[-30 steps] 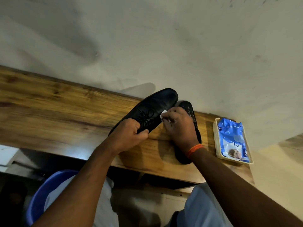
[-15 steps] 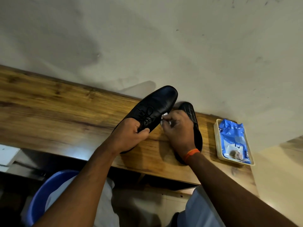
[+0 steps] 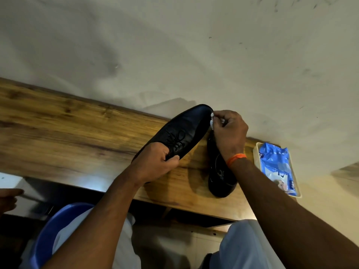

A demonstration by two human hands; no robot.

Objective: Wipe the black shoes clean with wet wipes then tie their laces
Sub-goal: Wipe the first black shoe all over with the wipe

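Note:
My left hand [image 3: 155,164] grips a black lace-up shoe [image 3: 184,131] at its heel end and holds it tilted above the wooden table [image 3: 68,129], toe pointing up and right. My right hand [image 3: 229,131] pinches a small white wet wipe [image 3: 212,121] against the toe tip of that shoe. The second black shoe [image 3: 219,175] lies on the table under my right wrist, partly hidden by it. The laces of the held shoe look loose.
A blue pack of wet wipes [image 3: 275,166] lies in a cream tray [image 3: 256,158] at the table's right end. The wall rises straight behind the table. A blue plastic chair [image 3: 48,233] is below, and another person's hand [image 3: 9,197] shows at the left edge.
My right hand slid the wipe from beside the laces up along the shoe to its toe tip. My left hand kept its hold, and the shoe rose slightly.

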